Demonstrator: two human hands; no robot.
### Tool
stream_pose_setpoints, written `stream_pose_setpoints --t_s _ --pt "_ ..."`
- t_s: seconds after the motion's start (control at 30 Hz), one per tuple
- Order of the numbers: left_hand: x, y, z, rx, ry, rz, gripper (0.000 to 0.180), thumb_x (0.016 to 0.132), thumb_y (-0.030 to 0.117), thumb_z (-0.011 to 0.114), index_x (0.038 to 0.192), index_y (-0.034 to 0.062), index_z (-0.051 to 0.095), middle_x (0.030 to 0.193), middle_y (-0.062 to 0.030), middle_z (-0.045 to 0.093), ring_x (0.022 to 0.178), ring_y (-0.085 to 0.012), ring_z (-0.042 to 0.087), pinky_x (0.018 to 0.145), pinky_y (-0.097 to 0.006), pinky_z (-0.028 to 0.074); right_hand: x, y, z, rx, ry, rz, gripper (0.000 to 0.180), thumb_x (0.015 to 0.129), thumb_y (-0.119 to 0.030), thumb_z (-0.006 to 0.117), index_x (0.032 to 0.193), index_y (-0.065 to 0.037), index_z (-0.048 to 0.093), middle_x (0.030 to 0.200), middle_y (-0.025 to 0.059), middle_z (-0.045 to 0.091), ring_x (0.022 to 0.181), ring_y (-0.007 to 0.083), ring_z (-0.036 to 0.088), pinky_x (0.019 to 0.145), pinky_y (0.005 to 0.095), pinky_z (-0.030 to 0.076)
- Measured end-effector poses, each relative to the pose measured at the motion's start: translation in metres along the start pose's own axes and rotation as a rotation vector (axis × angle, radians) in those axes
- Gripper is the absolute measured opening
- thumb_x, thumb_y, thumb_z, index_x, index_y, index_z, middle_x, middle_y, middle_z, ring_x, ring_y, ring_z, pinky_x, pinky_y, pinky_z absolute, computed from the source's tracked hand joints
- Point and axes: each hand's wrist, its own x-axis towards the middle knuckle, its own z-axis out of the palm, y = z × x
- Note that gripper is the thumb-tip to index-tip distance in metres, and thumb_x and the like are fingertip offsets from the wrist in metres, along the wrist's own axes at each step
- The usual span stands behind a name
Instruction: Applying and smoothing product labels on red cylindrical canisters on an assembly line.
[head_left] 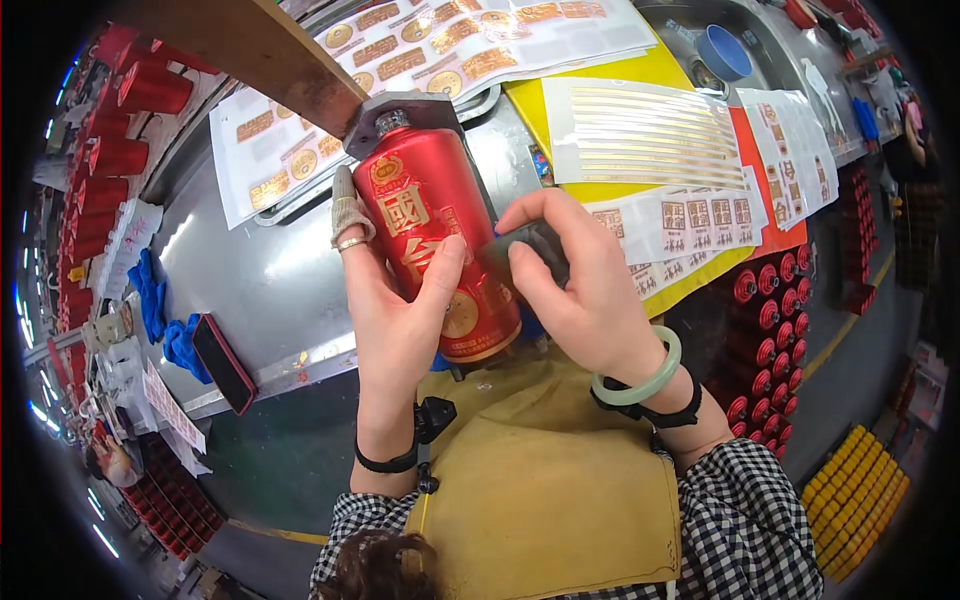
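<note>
A glossy red bottle [450, 175] with gold lettering and a round gold emblem lies tilted before me, its neck against a dark angular holder [425, 108] at the end of a wooden beam. My left hand [392, 310] grips the bottle's left side, thumb across its front; a fabric cover wraps one finger, with a ring below it. My right hand [595, 275] is closed, thumb and fingers pinching a dark, smooth, flat piece [545, 245] against the bottle's right side. Where that piece meets the bottle is partly hidden by my fingers.
Gold decal sheets [400, 50] lie behind the bottle. At right, more decal sheets [690, 215] overlap a yellow sheet [525, 105]. A blue bowl [722, 53] sits in a metal sink. A phone [224, 364] and blue cloths [183, 345] lie at the left edge. Red bottles [770, 340] stand low right.
</note>
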Motion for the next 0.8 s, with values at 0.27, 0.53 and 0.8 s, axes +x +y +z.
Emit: stream_pose_setpoints --t_s 0.27,0.53,0.8 --pt "-0.003 -0.002 0.006 0.125 0.048 0.082 0.087 0.094 -0.005 0.07 0.164 -0.0027 0.018 0.153 -0.0171 0.044 0.137 -0.0213 0.053 0.11 -0.036 0.049 -0.002 -0.003 0.0 -0.019 -0.031 -0.015 0.018 0.091 -0.007 0.061 0.107 0.002 0.06 0.096 0.0184 0.063 0.087 0.0322 0.063 0.08 0.0406 0.051" --pt "-0.007 0.0 0.008 0.182 0.064 0.011 0.083 0.089 0.0 0.078 0.156 -0.003 0.029 0.138 -0.0147 0.058 0.121 -0.0199 0.064 0.101 -0.034 0.055 0.002 -0.007 -0.022 -0.087 0.018 -0.032 0.024 0.091 0.002 0.059 0.115 0.002 0.062 0.099 0.0164 0.065 0.09 0.0306 0.065 0.083 0.0382 0.052" --pt "-0.019 -0.002 0.001 0.166 -0.044 -0.035 0.12 0.074 0.002 0.092 0.164 -0.0001 0.013 0.154 -0.0163 0.041 0.137 -0.0234 0.052 0.113 -0.039 0.048 0.049 -0.019 -0.018 -0.275 -0.095 -0.506 0.033 0.083 0.011 0.069 0.112 -0.003 0.074 0.108 0.0131 0.073 0.094 0.0272 0.069 0.083 0.0337 0.056"
